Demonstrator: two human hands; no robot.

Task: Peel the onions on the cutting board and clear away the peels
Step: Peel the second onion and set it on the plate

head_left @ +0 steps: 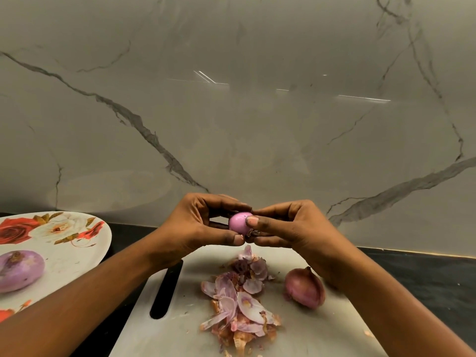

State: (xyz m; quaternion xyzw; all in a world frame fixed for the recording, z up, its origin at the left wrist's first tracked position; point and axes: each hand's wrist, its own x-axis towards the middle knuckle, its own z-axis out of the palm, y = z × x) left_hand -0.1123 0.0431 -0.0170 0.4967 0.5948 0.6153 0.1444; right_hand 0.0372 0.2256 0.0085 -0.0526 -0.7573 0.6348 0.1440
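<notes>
Wall: grey marble wall (231, 112) with dark veins is filling the upper view and catching a few thin streaks of light.
Counter: a dark counter (425, 274) is running along the foot of the wall.
Board: a pale board (309, 331) is lying on the counter, with a dark slot (166, 289) showing near its left edge.
Plate: a rose-printed plate (64, 253) is sitting just left of the board and carrying a peeled onion (19, 270).
Peels: purple and brown peels (239, 302) are lying heaped in the middle of the board; a red onion (305, 287), skin on, is lying near the heap's right side.
Hidden: the left frame edge is cutting off the plate, and the bottom edge is cutting off the board. The left forearm (90, 300) is covering the board's left corner, and the right forearm (386, 292) is covering its right side. Fingers are hiding the back and underside of the small onion (239, 222). A dark scrap below the right thumb is too small to identify.
Left hand: the left hand (195, 228) is gripping the small onion, thumb curling under its front and fingers arching over the top.
Right hand: the right hand (291, 228) is pinching the same onion from the right, thumb pressing on its front and fingers curling behind.
Small onion: glossy and pink, it is being held in the air between both hands, above the board's far edge.
</notes>
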